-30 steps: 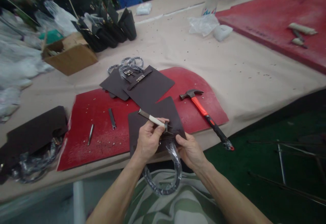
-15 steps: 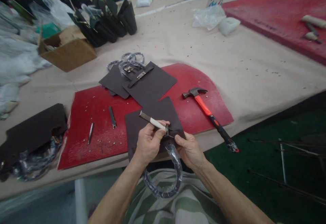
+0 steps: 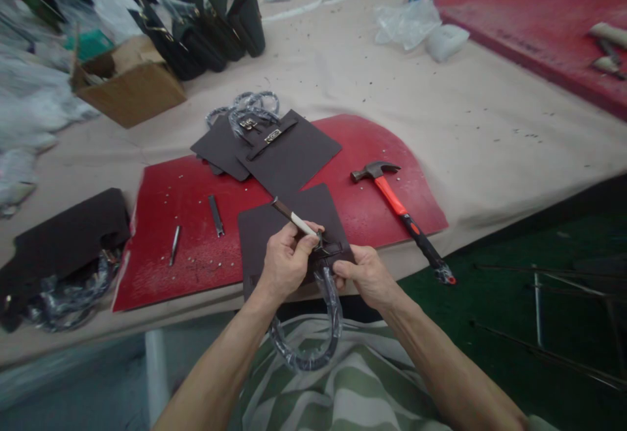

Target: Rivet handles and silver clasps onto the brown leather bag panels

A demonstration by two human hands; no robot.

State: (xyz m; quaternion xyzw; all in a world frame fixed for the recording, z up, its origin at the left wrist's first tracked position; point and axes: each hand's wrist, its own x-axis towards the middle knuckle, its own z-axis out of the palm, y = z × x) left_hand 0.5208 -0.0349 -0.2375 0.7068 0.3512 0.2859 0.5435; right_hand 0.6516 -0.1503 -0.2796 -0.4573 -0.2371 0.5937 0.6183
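Note:
A dark brown leather bag panel (image 3: 264,235) lies at the red mat's front edge, its plastic-wrapped handle (image 3: 334,313) looping down toward my lap. My left hand (image 3: 287,258) is closed on a slim tool with a white grip and a dark end (image 3: 301,223). The tool's lower end meets the small metal fitting (image 3: 319,241) on the panel's strap; the exact contact is hidden by my fingers. My right hand (image 3: 365,274) pinches the panel's right edge near the handle base, thumb on top. Behind it, more dark panels (image 3: 294,150) with wrapped handles lie stacked.
On the red mat (image 3: 161,222) rest a claw hammer (image 3: 389,192), a flat metal tool (image 3: 216,215), a thin metal rod (image 3: 175,245) and scattered small bits. Another dark panel (image 3: 68,241) lies left. A cardboard box (image 3: 132,95) and black bags (image 3: 210,32) stand behind.
My right thumb has drawn back from the strap toward the panel's edge, uncovering more of the strap. The tool in my left hand has tilted slightly. The whole view has shifted a little.

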